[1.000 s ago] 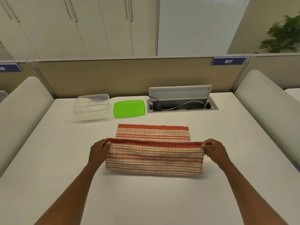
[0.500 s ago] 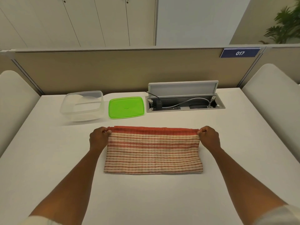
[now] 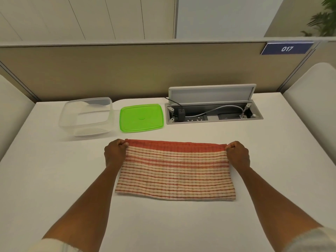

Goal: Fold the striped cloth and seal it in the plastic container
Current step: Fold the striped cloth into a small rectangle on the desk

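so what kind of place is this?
Likely an open-plan office workstation: a white desk behind a beige partition, a numbered "017" plate, and an open cable box set into the desk.

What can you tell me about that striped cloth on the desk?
The striped cloth is woven fabric, cream with thin red lines and a solid red band along its far edge. It lies flat on the white table, folded into a wide rectangle. The left hand and right hand pinch its far corners. Nothing else touches it.
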